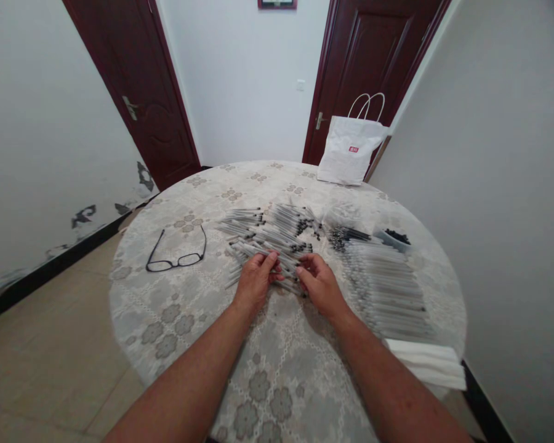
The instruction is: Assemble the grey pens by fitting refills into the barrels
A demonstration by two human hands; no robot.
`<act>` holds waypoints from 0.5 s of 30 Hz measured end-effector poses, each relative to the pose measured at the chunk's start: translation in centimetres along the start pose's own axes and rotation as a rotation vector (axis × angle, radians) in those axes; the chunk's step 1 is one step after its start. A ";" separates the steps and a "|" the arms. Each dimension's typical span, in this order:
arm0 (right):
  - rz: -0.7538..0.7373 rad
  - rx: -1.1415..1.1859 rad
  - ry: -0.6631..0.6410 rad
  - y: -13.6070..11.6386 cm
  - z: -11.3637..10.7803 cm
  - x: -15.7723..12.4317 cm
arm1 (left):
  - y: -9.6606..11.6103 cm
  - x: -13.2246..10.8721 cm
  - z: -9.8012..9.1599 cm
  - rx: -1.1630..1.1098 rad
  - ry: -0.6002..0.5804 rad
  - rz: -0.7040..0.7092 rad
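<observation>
Several white, pen-like sticks with dark tips [284, 237] lie in loose piles at the middle of the round table. My left hand [257, 278] is at the near left edge of the pile, its thumb and fingers curled together over the sticks; what it pinches is too small to make out. Just right of it, my right hand [321, 284] rests at the pile's right edge with bent fingers around stick ends, its grip unclear. To the right lies a large stack of clear tubes or sticks [392, 289], with dark slender parts [353, 234] behind it.
Black-framed glasses [180, 261] lie on the left of the patterned tablecloth [166, 314]. A small container of black pieces [394, 240] is at the right, beyond the stack. White folded paper [427, 363] sits at the near right edge, and a white paper bag [351, 151] stands at the back.
</observation>
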State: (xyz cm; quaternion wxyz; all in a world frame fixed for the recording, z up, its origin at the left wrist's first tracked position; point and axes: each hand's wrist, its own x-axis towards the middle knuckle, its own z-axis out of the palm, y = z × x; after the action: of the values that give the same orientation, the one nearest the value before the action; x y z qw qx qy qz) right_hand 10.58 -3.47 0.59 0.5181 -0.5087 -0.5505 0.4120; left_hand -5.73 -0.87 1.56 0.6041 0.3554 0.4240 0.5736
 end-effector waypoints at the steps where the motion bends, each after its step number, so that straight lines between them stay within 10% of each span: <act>1: 0.005 0.035 0.005 -0.1 0.0 -0.1 | 0.0 0.0 0.0 0.000 -0.003 0.001; 15: 0.063 0.111 -0.009 -0.1 0.2 0.0 | -0.1 0.1 -0.1 0.006 -0.008 0.005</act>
State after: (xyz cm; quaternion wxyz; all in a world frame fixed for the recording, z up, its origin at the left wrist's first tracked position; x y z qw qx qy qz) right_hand 10.41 -3.50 0.64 0.5298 -0.4943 -0.5131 0.4602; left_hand -5.78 -0.81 1.44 0.6031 0.3605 0.4224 0.5726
